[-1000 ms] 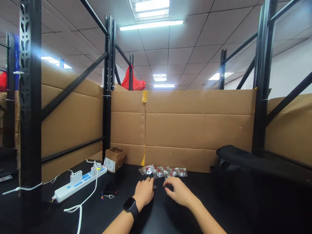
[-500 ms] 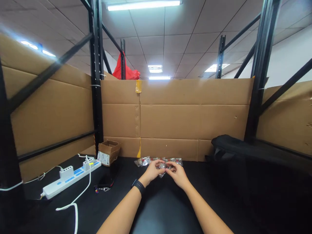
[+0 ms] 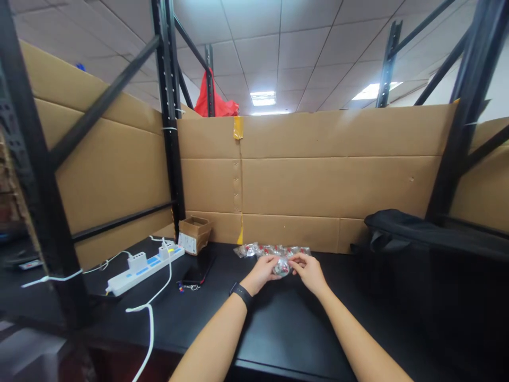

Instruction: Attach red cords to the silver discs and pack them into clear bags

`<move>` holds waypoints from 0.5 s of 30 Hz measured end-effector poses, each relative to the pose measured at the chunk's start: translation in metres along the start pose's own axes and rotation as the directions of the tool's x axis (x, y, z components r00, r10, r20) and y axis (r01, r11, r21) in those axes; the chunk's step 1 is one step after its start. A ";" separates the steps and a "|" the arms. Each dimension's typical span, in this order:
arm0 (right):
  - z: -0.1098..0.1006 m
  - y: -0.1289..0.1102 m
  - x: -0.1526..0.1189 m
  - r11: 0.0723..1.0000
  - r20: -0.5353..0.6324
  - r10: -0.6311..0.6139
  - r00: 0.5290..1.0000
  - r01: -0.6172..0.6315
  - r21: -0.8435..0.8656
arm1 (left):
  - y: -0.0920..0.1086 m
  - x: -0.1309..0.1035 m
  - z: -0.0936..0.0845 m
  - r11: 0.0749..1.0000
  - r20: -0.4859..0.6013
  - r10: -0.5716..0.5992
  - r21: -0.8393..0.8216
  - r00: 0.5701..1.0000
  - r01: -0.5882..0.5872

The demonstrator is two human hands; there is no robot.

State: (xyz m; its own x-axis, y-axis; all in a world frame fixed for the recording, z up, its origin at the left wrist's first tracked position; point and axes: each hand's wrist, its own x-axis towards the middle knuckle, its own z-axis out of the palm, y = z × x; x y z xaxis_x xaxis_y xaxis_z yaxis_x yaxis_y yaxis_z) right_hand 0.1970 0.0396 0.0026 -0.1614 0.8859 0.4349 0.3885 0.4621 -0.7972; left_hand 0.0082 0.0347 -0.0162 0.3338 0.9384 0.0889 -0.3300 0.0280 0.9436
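fingers of the left hand (image 3: 263,273) pinch the left side of a clear plastic packet (image 3: 281,267), while those of the right hand (image 3: 311,273) close on its right edge, thumb and forefinger together. something round and silvery shows inside the packet, which is between the two hands, above the black bench (image 3: 286,323) and in front of a row of similar packets (image 3: 274,250). those lie along the back of the bench, near the cardboard panel (image 3: 298,185), with small red marks showing through the plastic; they overlap too much to count.

a dark watch (image 3: 241,293) is strapped round the left wrist. on the left part of the bench, a white power strip (image 3: 145,268) lies at a slant, with plug adapters fitted in it, and a white cable (image 3: 151,329) loops from it towards the front edge. between the strip and the left hand is a dark phone (image 3: 198,273), with a small keychain (image 3: 191,287) just beside it. behind the phone, an open cardboard box (image 3: 194,233) with a white label stands near the rack post (image 3: 170,132). a big black bag (image 3: 413,254) takes up the right part of the bench, well apart from the right hand.
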 end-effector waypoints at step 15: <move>-0.010 -0.020 -0.008 0.956 0.219 0.074 0.973 -0.132 0.261 | 0.009 0.002 -0.021 0.974 -0.128 0.163 -0.136 0.978 -0.180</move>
State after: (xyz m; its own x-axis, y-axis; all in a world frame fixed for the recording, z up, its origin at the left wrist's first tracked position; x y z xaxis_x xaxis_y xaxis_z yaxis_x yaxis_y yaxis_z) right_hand 0.1994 0.0232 0.0197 -0.3265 0.9051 0.2722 0.1564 0.3358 -0.9289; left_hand -0.0125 0.0440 -0.0137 0.1594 0.9668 0.1995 -0.5014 -0.0948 0.8600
